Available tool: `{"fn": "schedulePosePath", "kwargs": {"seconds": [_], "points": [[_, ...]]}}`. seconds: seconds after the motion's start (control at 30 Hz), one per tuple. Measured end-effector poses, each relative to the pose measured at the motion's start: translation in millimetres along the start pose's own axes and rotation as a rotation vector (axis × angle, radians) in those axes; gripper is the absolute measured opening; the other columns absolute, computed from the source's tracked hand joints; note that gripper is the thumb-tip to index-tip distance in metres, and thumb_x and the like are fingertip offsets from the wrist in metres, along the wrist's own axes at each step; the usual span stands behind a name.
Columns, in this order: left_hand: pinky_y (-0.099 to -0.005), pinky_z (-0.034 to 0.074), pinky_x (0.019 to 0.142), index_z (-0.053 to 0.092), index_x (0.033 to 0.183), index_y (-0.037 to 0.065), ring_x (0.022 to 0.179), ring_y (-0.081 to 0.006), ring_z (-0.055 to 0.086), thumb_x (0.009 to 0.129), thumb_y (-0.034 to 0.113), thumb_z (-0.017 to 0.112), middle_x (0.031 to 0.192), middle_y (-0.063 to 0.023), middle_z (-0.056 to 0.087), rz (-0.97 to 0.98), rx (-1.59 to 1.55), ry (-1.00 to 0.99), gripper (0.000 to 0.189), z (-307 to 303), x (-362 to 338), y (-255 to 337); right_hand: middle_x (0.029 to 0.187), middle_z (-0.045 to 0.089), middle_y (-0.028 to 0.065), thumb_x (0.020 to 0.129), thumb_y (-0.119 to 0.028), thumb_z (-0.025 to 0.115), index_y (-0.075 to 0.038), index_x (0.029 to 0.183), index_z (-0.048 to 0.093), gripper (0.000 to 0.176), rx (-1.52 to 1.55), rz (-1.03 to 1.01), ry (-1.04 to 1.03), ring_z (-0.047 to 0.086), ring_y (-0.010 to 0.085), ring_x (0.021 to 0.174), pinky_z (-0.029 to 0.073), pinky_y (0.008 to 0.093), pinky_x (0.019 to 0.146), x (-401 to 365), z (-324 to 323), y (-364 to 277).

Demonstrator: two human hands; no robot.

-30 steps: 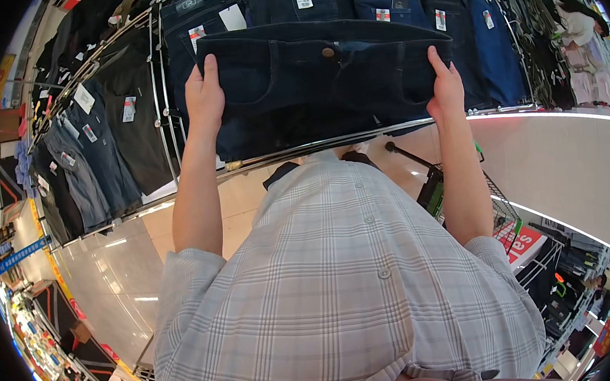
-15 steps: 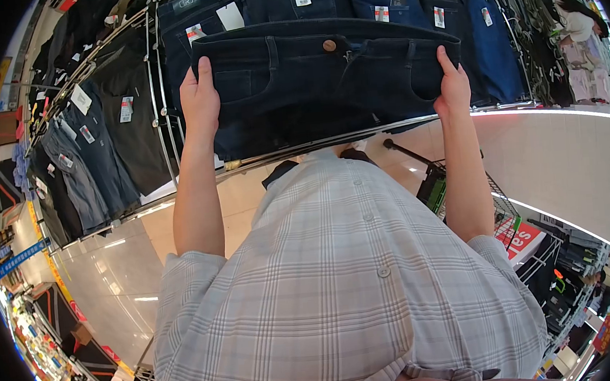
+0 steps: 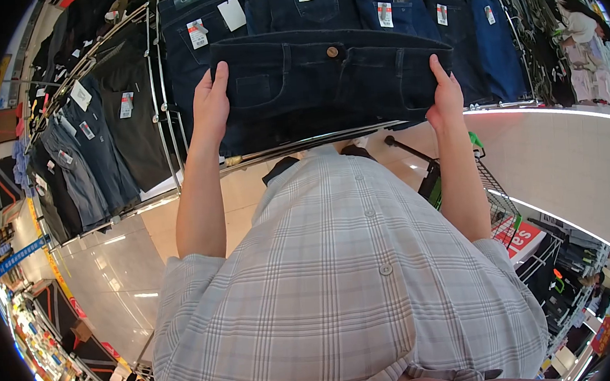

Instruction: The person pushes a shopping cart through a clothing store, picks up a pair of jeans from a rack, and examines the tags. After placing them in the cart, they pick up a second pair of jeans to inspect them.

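Observation:
A pair of dark blue jeans (image 3: pixel 311 90) is stretched out by its waistband, front side up, with a brown button at the middle. My left hand (image 3: pixel 210 108) grips the waist at its left end, thumb on top. At the right end my right hand (image 3: pixel 446 95) pinches the cloth in the same way. The fingers of both hands are mostly hidden behind the jeans. Just beyond the waistband lie tagged jeans (image 3: pixel 301 8) on the rack, and the lower part of the held pair hangs above the rack's front rail.
More trousers (image 3: pixel 128 125) hang at the left on a metal rack (image 3: pixel 163 118). A shopping cart (image 3: pixel 495 190) stands on the right, near a red sign (image 3: pixel 522 239). Another person (image 3: pixel 580 28) is at the far upper right. Tiled floor (image 3: pixel 111 277) shows at the left.
Both hands have come slightly closer together and the held waistband sits a little lower, showing more of the tagged jeans behind. The grip on both ends is unchanged.

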State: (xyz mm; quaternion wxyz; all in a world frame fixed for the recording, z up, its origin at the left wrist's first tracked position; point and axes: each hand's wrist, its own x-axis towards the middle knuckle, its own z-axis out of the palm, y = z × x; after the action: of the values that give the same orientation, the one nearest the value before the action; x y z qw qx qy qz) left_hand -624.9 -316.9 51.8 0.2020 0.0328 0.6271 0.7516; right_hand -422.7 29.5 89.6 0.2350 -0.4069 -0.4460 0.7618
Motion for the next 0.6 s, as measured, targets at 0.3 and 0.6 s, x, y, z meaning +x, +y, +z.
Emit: {"fn": "schedulePosePath", "kwargs": {"seconds": [0.3,0.6], "points": [[-0.0257,0.050,0.095,0.058,0.132,0.001,0.107,-0.0124,0.064,0.104,0.019,0.057,0.121,-0.0080,0.068,-0.016,-0.113,-0.043,0.034,1.3,-2.2,4.8,0.115,0.070,0.0105,0.095,-0.023,0.070,-0.004,0.125,0.059,0.037,0.034,-0.011,-0.055,0.069,0.0241,0.103,0.056,0.0400,0.091,4.0,-4.9,3.9],[-0.0251,0.051,0.093,0.059,0.129,0.001,0.105,-0.0126,0.065,0.103,0.021,0.059,0.118,-0.0086,0.068,-0.018,-0.109,-0.020,0.033,0.2,-0.5,5.9,0.118,0.069,0.0101,0.094,-0.022,0.071,-0.004,0.126,0.058,0.039,0.037,-0.010,-0.053,0.068,0.0225,0.106,0.054,0.0377,0.095,1.8,0.0,-0.1]]}}
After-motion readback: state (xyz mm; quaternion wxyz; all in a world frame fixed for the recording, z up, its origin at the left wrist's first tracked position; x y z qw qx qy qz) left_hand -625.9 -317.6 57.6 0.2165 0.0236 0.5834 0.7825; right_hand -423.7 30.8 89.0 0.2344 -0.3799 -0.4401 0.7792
